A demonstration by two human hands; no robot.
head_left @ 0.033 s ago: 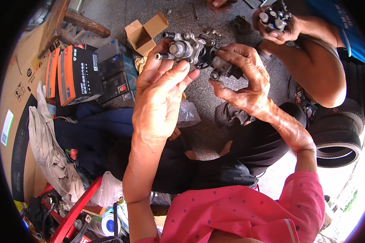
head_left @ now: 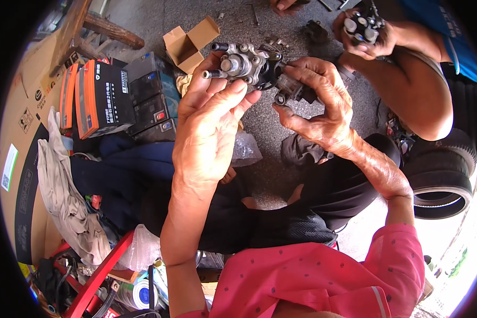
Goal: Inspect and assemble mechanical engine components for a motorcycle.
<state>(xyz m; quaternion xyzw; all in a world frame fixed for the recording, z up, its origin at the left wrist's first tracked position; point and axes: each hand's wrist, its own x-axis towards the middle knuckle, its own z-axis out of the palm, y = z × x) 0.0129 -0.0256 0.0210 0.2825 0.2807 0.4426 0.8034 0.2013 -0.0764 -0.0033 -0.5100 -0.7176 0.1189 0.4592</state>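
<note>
My left hand (head_left: pixel 202 135) holds up a silver carburetor-like part (head_left: pixel 241 64) between thumb and fingers. It has a round cap, several screws and two dark-tipped hose stubs pointing left. Against its right side, my right hand (head_left: pixel 326 103) grips a darker, grimy metal-and-plastic piece (head_left: pixel 292 89), thumb below and fingers curled over the top. The two pieces meet or overlap near a black ring; whether they are joined I cannot tell. At the upper right, a co-worker's hand (head_left: pixel 373 46) holds a similar metal part (head_left: pixel 361 26).
An open small cardboard box (head_left: pixel 188 47) lies on the speckled floor beyond my left hand. Black-and-orange boxes (head_left: pixel 103 98) and batteries (head_left: pixel 153 98) stand at left. Stacked tires (head_left: pixel 440 185) are at right. A grimy part (head_left: pixel 315 33) and a crumpled dark cloth (head_left: pixel 299 150) lie on the floor.
The co-worker's hand and the part in it have shifted slightly to the right and down. My own hands and what they hold have not visibly moved.
</note>
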